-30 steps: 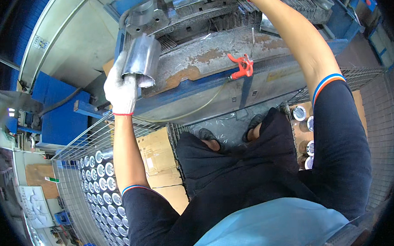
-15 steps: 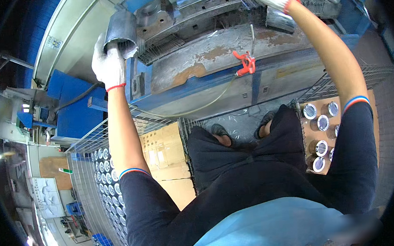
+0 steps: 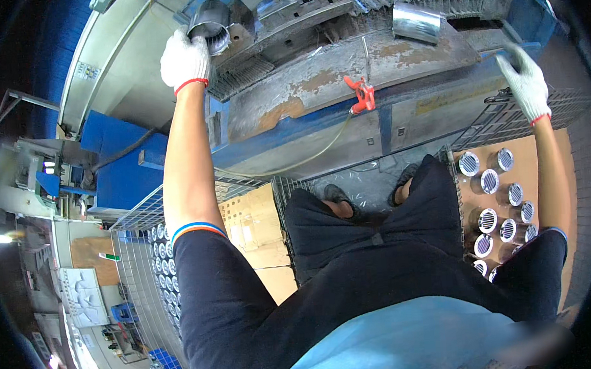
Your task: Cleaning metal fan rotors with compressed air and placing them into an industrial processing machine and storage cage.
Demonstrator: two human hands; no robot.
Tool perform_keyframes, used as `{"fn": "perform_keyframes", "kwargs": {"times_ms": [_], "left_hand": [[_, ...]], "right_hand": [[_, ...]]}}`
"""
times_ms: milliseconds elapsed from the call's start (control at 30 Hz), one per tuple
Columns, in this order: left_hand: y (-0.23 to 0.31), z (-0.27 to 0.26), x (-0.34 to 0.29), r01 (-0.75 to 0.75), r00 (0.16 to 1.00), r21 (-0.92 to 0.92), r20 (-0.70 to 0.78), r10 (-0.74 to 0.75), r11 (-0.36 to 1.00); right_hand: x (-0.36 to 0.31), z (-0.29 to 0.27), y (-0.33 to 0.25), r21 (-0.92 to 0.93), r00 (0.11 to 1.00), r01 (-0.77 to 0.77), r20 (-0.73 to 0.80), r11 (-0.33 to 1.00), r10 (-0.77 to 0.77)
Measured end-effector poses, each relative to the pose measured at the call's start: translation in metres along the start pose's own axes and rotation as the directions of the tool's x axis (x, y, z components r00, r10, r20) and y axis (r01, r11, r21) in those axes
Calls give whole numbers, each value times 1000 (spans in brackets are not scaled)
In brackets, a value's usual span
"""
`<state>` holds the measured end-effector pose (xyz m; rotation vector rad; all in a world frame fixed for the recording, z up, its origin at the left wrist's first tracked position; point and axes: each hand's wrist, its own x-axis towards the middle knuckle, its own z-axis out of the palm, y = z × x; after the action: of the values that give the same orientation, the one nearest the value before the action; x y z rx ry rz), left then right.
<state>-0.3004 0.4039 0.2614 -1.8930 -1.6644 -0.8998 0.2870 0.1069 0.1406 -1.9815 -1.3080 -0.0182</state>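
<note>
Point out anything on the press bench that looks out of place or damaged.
One shiny metal sleeve lies tipped on its side on the bench plate, whose paint is worn to rust. Nothing looks spilled.

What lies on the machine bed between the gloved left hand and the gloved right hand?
In the head view, between the left hand and right hand: a loose shiny metal cylinder and a red clamp.

A single view — a wide fisheye worn on the person's head — looks steeply down along the body at the blue press bench (image 3: 346,124), which lies near, across the top. Below the bench sit the person's lap and feet; straight edges bend toward the dark round rim.
</note>
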Motion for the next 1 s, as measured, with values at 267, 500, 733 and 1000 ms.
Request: {"fn": "perform_keyframes", "kwargs": {"times_ms": [267, 500, 733, 1000], "left_hand": [[-3, 2, 19, -158, 987, 133, 18, 157, 978], [7, -18, 46, -508, 860, 374, 178, 478, 776], [17, -35, 58, -636, 772, 365, 299, 561, 680], [-29, -58, 49, -43, 890, -512, 370, 265, 858]], "right_hand": [[-2, 23, 32, 272, 996, 38, -84, 962, -16], [-1, 27, 33, 263, 995, 7, -99, 965, 20], [-6, 22, 27, 161, 995, -12, -99, 987, 28], [-5, 20, 30, 84, 995, 14, -102, 996, -5]]}}
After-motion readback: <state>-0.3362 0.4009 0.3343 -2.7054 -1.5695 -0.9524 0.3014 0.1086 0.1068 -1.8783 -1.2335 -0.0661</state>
